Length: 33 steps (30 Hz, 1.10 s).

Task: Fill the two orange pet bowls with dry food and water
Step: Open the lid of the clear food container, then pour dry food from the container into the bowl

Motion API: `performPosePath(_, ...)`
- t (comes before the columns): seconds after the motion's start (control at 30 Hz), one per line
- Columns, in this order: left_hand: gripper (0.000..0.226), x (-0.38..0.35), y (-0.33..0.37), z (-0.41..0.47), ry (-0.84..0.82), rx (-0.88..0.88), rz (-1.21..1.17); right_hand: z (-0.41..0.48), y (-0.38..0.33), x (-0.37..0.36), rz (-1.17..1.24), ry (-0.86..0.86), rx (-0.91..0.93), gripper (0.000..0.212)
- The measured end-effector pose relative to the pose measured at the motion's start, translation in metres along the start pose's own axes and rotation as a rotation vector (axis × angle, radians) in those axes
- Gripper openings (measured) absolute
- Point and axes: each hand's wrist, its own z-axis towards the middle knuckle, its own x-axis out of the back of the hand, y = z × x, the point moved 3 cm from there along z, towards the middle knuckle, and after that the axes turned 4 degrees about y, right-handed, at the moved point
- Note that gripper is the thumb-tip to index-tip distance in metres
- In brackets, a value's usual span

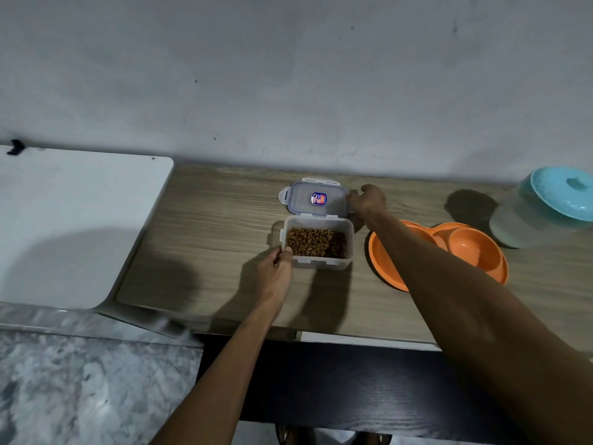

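Head view: right hand (367, 200) fingers pinch sticker-labelled lid (316, 198), writing unreadable; left hand (277, 271) steadies container (317, 242).

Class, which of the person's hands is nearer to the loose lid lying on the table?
Right. The right hand grips the right edge of the lid. The left hand is nearer the camera, touching the food container's front-left corner.
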Motion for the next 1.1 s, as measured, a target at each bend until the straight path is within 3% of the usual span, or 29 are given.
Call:
performPosePath(0.13, 0.033, 0.002, 0.005, -0.005, -0.015, -0.003, 0.022, -0.03, 0.008, 0.018, 0.005, -0.015, 0.037, 0.041)
performPosePath(0.23, 0.034, 0.005, 0.006, -0.01, -0.015, -0.007, 0.023, -0.064, 0.021, 0.022, -0.085, -0.193, 0.017, 0.046)
performPosePath(0.3, 0.035, 0.004, 0.006, -0.012, -0.029, -0.001, 0.018, -0.079, 0.029, 0.021, -0.114, -0.262, 0.003, 0.039)
performPosePath(0.43, 0.035, 0.003, 0.006, -0.013, -0.034, 0.038, 0.007, -0.093, 0.036, 0.023, 0.053, -0.259, -0.049, 0.02)
performPosePath(0.6, 0.031, 0.0, 0.017, -0.019, -0.113, 0.054, 0.0, -0.1, 0.037, 0.041, 0.254, -0.253, -0.11, 0.017)
performPosePath(0.7, 0.047, -0.021, 0.032, -0.023, -0.182, -0.039, -0.052, -0.098, 0.043, 0.074, 0.402, -0.212, -0.163, 0.017)
performPosePath(0.83, 0.094, -0.067, 0.034, -0.021, -0.218, -0.038, -0.015, -0.091, 0.055, 0.139, 0.582, -0.176, -0.181, 0.024)
performPosePath(0.87, 0.091, -0.078, 0.035, -0.026, -0.24, -0.065, 0.007, -0.088, 0.059, 0.156, 0.592, -0.145, -0.16, 0.026)
performPosePath(0.97, 0.039, -0.097, 0.048, -0.055, -0.284, -0.327, 0.263, -0.082, 0.07, 0.196, 0.572, -0.056, -0.096, 0.032)
performPosePath(1.0, 0.033, -0.104, 0.045, -0.06, -0.289, -0.415, 0.44, -0.081, 0.074, 0.206, 0.553, -0.021, -0.072, 0.033)
performPosePath(1.1, 0.044, -0.123, 0.033, -0.067, -0.279, -0.619, 0.844, -0.078, 0.084, 0.229, 0.441, 0.103, 0.016, 0.034)
